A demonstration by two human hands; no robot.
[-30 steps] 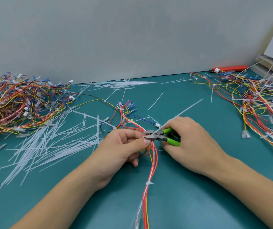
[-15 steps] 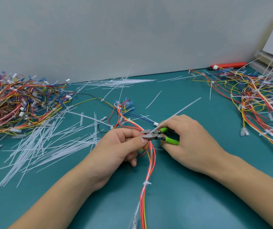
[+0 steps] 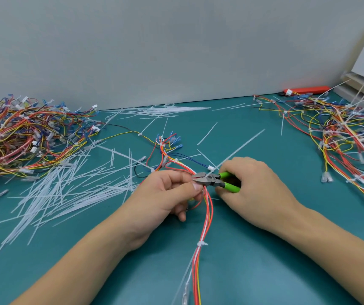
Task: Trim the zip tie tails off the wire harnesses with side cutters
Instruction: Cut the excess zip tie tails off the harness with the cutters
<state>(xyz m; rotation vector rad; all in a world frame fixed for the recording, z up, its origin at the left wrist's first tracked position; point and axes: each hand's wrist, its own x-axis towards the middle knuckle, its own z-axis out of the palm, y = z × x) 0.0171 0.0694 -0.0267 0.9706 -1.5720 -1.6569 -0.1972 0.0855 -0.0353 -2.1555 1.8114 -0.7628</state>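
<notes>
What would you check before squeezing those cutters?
1. Right hand grips the green cutters: ok.
2. Left hand holds the wire bundle steady: ok.
3. Blades sit at the base of the long white tie tail: ok.
4. No wire between the blades: cannot tell, too small.
5. Left thumb clear of the blades: not ok, it sits right beside them.
</notes>
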